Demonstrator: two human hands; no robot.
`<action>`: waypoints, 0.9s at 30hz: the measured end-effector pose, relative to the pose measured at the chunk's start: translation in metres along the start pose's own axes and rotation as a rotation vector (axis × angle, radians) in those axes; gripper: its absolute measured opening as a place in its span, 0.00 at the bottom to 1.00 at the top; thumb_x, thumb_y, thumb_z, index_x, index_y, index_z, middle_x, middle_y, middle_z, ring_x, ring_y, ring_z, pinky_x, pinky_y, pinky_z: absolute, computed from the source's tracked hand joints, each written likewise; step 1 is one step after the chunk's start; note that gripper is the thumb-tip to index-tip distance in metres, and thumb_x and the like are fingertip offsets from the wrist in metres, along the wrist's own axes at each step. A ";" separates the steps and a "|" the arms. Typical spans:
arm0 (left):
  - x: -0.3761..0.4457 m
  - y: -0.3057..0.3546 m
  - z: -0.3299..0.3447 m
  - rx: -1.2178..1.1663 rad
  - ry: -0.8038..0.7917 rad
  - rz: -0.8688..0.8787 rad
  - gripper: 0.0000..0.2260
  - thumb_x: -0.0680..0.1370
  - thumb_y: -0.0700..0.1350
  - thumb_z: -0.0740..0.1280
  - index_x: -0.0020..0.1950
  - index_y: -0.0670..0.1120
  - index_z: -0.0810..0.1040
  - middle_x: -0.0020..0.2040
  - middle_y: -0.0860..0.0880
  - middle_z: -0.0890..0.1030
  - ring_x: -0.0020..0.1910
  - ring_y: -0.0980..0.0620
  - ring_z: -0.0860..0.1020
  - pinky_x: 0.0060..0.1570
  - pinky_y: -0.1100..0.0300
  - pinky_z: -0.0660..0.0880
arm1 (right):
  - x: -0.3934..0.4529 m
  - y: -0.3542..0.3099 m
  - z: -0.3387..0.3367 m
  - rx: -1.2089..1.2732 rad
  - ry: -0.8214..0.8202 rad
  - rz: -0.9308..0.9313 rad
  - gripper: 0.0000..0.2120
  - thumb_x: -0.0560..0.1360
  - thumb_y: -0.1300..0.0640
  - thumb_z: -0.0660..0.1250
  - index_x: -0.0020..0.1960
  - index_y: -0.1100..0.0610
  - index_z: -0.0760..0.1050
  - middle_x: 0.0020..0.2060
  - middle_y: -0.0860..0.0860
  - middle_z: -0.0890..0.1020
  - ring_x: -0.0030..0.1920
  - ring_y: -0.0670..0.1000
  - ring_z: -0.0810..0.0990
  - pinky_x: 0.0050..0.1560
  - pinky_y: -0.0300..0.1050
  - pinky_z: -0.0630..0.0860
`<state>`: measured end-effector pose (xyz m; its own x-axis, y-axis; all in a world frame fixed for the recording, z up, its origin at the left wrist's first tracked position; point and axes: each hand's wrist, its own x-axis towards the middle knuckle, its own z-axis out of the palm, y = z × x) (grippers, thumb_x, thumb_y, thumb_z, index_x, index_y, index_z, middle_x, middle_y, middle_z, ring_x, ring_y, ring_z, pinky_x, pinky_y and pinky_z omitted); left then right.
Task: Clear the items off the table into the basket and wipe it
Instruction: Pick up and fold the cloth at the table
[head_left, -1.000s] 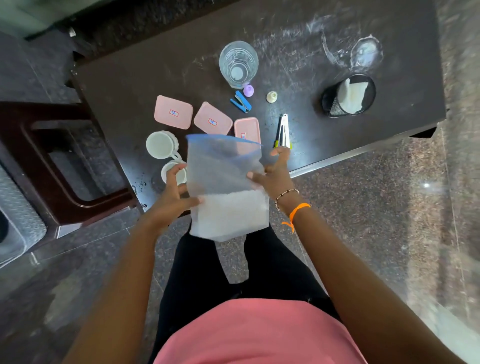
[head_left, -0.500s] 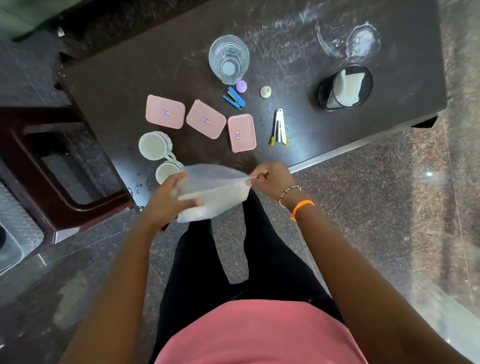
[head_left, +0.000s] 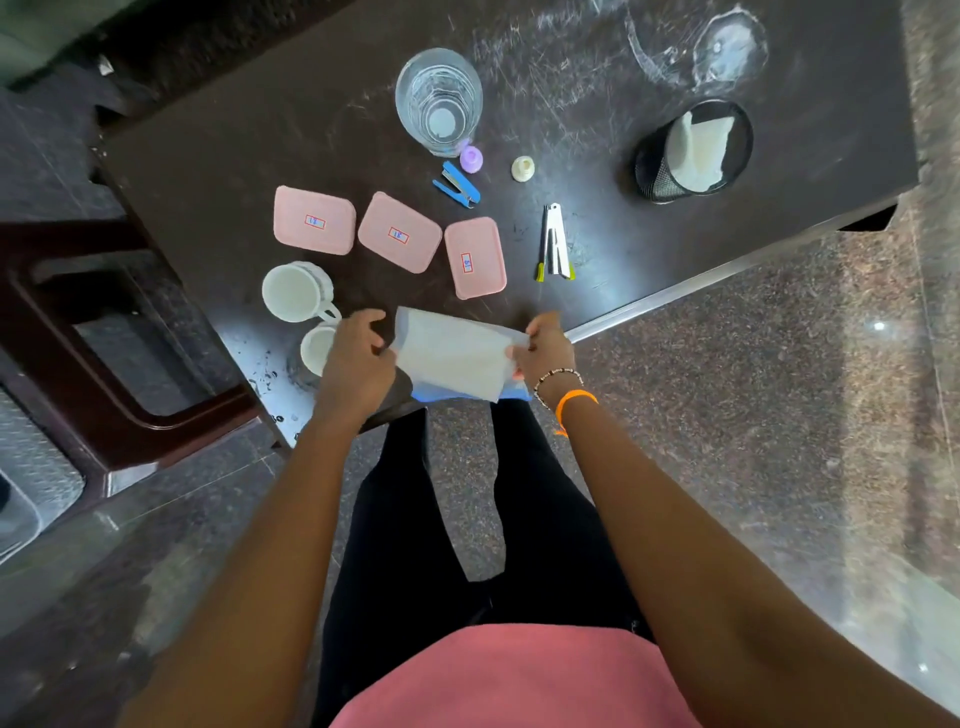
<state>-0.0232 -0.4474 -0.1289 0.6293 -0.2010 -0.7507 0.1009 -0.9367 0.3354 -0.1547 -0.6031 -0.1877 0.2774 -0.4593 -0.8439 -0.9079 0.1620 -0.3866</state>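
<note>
A clear plastic bag (head_left: 454, 356) with a blue strip along one edge and a white sheet inside lies over the near edge of the dark table (head_left: 234, 171). My left hand (head_left: 356, 358) pinches its left side and my right hand (head_left: 545, 348) pinches its right side. On the table lie three pink lidded boxes (head_left: 399, 232), two white mugs (head_left: 296, 291), a glass (head_left: 439, 101), a blue stapler (head_left: 457, 185), a purple cap (head_left: 471, 158), a cream cap (head_left: 523, 169) and a nail clipper (head_left: 555, 243). A black mesh basket (head_left: 652, 174) with white paper in it stands at the far right.
A dark wooden chair (head_left: 104, 374) stands to the left of the table. White smears (head_left: 727, 49) mark the far right of the tabletop, and wet specks (head_left: 265, 364) show near the left corner. Speckled stone floor (head_left: 753, 389) lies to the right.
The bag was held up in the air with both hands. It has come down folded and now lies flat on the table's near edge, both hands still on its sides.
</note>
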 end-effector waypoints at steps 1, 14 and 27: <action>-0.001 0.002 0.007 0.010 -0.052 0.028 0.17 0.75 0.39 0.65 0.64 0.45 0.71 0.54 0.44 0.73 0.54 0.43 0.75 0.55 0.53 0.71 | 0.004 -0.002 0.005 0.020 0.006 0.001 0.16 0.68 0.73 0.64 0.38 0.55 0.62 0.28 0.48 0.67 0.30 0.52 0.69 0.27 0.36 0.74; -0.016 0.055 0.052 -0.085 -0.157 0.145 0.12 0.77 0.38 0.62 0.60 0.45 0.74 0.57 0.44 0.77 0.48 0.53 0.74 0.47 0.67 0.67 | 0.050 -0.053 -0.118 0.807 0.473 0.024 0.05 0.79 0.61 0.55 0.54 0.56 0.62 0.31 0.52 0.74 0.19 0.43 0.71 0.21 0.33 0.66; 0.003 0.111 0.047 -0.335 -0.024 0.156 0.12 0.77 0.37 0.61 0.60 0.44 0.74 0.56 0.50 0.75 0.53 0.53 0.73 0.53 0.62 0.69 | 0.077 -0.072 -0.159 0.633 0.536 0.057 0.15 0.72 0.66 0.56 0.28 0.57 0.64 0.24 0.57 0.75 0.21 0.50 0.70 0.22 0.38 0.66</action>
<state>-0.0464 -0.5658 -0.1210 0.6389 -0.3444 -0.6879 0.2544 -0.7493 0.6114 -0.1175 -0.7889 -0.1661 -0.0962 -0.7633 -0.6389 -0.5228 0.5849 -0.6201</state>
